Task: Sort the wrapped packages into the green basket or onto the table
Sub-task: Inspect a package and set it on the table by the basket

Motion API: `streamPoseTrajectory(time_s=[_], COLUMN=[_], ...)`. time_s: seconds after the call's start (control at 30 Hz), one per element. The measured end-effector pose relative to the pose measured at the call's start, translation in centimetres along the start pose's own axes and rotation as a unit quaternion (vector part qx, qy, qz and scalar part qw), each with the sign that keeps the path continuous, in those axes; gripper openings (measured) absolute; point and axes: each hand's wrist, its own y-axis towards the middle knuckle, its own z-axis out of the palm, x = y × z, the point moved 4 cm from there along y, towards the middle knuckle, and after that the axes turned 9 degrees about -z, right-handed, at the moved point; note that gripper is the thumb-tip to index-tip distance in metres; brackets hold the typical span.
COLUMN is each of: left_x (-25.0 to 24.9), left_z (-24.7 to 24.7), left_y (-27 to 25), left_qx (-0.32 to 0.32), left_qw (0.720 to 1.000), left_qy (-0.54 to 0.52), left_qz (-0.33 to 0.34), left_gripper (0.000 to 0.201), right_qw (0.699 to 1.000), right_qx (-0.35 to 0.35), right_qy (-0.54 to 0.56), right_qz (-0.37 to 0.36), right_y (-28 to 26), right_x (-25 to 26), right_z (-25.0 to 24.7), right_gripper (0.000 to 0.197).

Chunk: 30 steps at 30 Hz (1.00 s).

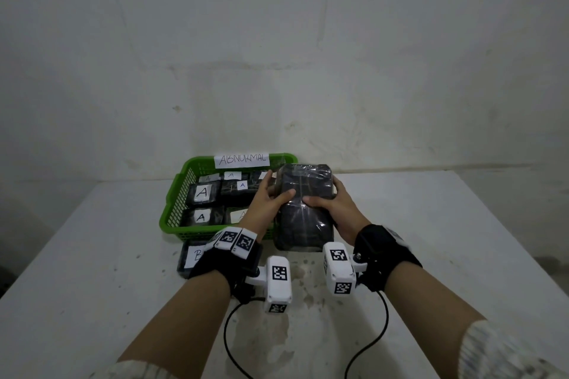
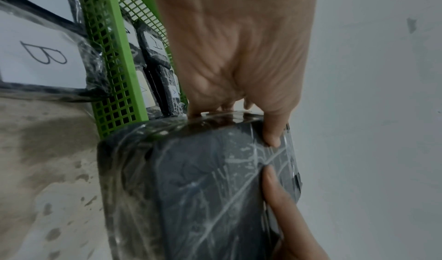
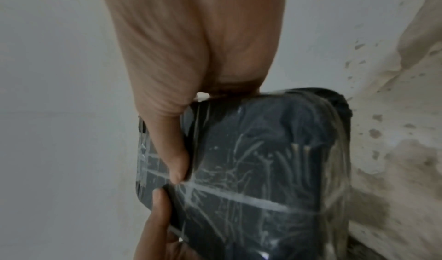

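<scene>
Left to right: green basket (image 1: 177, 194) holding packages marked A; package marked B (image 1: 192, 257) on the table (image 1: 462, 240) before it; my left hand (image 1: 266, 203) and right hand (image 1: 334, 204), thumbs clamped atop the large black wrapped package (image 1: 303, 212), held just right of the basket.

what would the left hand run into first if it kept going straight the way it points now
Probably the far rim of the green basket, since the left hand, gripping the wrapped package, points forward over the basket's right end. Depth is unclear; it might pass above the rim.
</scene>
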Motion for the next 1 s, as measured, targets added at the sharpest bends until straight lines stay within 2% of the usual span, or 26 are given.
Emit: streamPoseTrajectory(time_s=[0.1, 0.23, 0.33, 0.43, 0.5, 0.63, 0.77, 0.9, 1.0], left_x=[0.5, 0.6, 0.6, 0.7, 0.9, 0.8, 0.9, 1.4, 1.2], left_z=[0.4, 0.2, -0.1, 0.1, 0.0, -0.9, -1.2, -1.3, -1.2], left_y=[-0.4, -0.5, -0.4, -0.8, -1.0, -0.9, -0.9, -0.8, -0.7], left_qx=[0.033, 0.013, 0.005, 0.026, 0.031, 0.000, 0.014, 0.003, 0.002], left_qw=[0.999, 1.000, 1.000, 0.999, 0.998, 1.000, 0.998, 0.995, 0.996], left_qy=[0.029, 0.022, -0.001, 0.032, 0.052, 0.029, 0.065, 0.095, 0.093], left_qz=[-0.009, 0.009, 0.008, 0.003, 0.000, 0.001, -0.007, -0.020, -0.010], left_gripper=[0.077, 0.069, 0.073, 0.078, 0.082, 0.081, 0.084, 0.087, 0.081], right_qw=[0.999, 0.999, 0.998, 0.999, 0.999, 0.993, 0.994, 0.996, 0.995], right_qx=[-0.031, 0.031, 0.067, 0.035, 0.037, 0.080, 0.074, 0.068, 0.064], right_qy=[0.042, 0.020, -0.004, -0.002, 0.003, 0.062, 0.048, -0.003, 0.005], right_qz=[-0.006, 0.012, 0.019, 0.031, 0.034, 0.053, 0.058, 0.051, 0.080], right_y=[0.1, -0.4, -1.1, -1.2, -1.2, -1.3, -1.2, -1.7, -2.2], right_x=[0.0, -0.5, -1.1, -1.6, -1.8, -1.7, -1.8, -1.5, -1.4], right_z=[-0.5, -0.2, 0.0, -0.1, 0.0, 0.2, 0.0, 0.1, 0.1], right_gripper=[0.073, 0.083, 0.079, 0.083, 0.085, 0.079, 0.093, 0.087, 0.059])
